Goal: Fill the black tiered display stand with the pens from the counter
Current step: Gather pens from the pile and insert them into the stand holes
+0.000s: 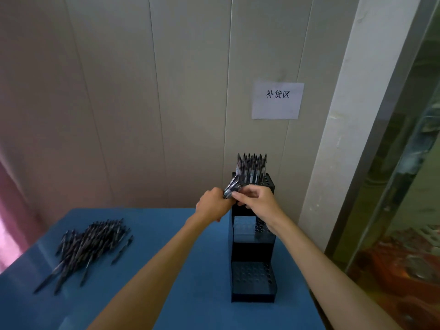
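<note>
Black pens, a small bundle [232, 188], sit gripped in the left hand [212, 206] while right hand [258, 201] fingertips pinch one beside the stand [253, 277].

Both bare arms stretched forward, left hand [212, 203] fisted, right hand [258, 198] fingers curled, hands touching

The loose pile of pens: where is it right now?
In the head view the pile of pens lies on the left of the blue counter, well left of the black display stand, untouched by either hand.
</note>
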Demonstrator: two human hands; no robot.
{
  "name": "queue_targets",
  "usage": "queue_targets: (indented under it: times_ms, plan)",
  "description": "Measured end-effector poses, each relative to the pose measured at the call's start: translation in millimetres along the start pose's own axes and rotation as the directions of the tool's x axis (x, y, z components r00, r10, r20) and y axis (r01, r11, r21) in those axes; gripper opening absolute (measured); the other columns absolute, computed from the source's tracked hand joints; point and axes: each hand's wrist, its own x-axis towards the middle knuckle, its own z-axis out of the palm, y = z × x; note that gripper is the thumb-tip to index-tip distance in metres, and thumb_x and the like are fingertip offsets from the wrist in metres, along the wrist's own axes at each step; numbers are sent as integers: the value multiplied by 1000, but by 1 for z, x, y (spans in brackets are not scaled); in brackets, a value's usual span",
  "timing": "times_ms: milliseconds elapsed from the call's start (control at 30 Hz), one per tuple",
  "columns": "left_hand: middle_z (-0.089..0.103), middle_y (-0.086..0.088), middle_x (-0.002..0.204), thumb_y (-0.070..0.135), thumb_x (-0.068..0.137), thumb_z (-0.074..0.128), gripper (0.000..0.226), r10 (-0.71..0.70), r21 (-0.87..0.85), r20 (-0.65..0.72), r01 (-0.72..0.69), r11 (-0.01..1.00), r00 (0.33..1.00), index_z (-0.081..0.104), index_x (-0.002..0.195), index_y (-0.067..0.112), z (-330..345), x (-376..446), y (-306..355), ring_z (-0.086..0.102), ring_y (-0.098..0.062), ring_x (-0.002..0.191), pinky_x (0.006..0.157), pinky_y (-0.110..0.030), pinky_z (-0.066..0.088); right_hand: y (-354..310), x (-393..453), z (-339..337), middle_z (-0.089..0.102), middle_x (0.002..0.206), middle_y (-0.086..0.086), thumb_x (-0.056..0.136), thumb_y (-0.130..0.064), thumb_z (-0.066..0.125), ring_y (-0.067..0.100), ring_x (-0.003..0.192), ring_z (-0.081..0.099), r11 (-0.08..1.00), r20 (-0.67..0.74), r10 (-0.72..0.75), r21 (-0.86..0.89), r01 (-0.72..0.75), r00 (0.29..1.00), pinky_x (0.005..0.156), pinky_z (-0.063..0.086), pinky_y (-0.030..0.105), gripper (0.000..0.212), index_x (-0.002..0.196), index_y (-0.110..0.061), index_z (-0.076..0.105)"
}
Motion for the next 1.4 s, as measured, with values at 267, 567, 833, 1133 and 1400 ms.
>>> queue_targets:
  times_ms: [267, 567, 833, 1133, 1400]
  plan:
    - [61, -4, 58, 40, 92, 56, 39, 16, -84, 48, -12, 996, 999, 64, 82, 4, 24, 34, 17, 66, -23, 49, 57, -39, 62, 20, 22, -18, 76, 88, 1, 86, -26, 78, 11, 79, 70, 988, -121, 46, 151, -28, 992, 69, 52, 20, 15, 94, -15, 72]
    - [61, -6, 61, 29, 92, 61, 23, -16, -77, 55, 20, 997, 998, 59, 83, 8, 26, 53, 34, 62, -22, 49, 57, -36, 60, 20, 61, -47, 75, 95, 14, 89, -11, 71, 28, 86, 68, 883, -151, 170, 463, -82, 974, 75, 54, 35, 6, 94, -8, 69]
    - [59, -5, 62, 26, 89, 64, 20, -48, -86, 7, 48, 995, 999, 63, 85, 6, 33, 74, 41, 61, -23, 49, 62, -47, 63, 8, 82, -69, 72, 94, 20, 91, -3, 67, 29, 83, 73, 804, -190, 164, 595, -19, 968, 73, 63, 34, 14, 103, 5, 64]
    - [49, -4, 54, 30, 88, 65, 32, -84, -129, -159, 64, 990, 984, 52, 67, 10, 31, 83, 23, 50, -23, 47, 56, -50, 60, 8, 109, -113, 74, 89, 8, 90, -6, 70, 26, 80, 74, 979, -384, -116, 109, 170, 916, 72, 62, 29, 9, 98, -11, 70]
    - [50, -6, 57, 34, 82, 64, 28, -60, -114, -152, 43, 993, 987, 53, 72, 11, 27, 91, 18, 50, -21, 49, 56, -52, 58, 13, 120, -100, 70, 86, -4, 89, -9, 71, 15, 80, 70, 920, -288, -351, -285, 270, 891, 79, 61, 32, 17, 105, -8, 70]
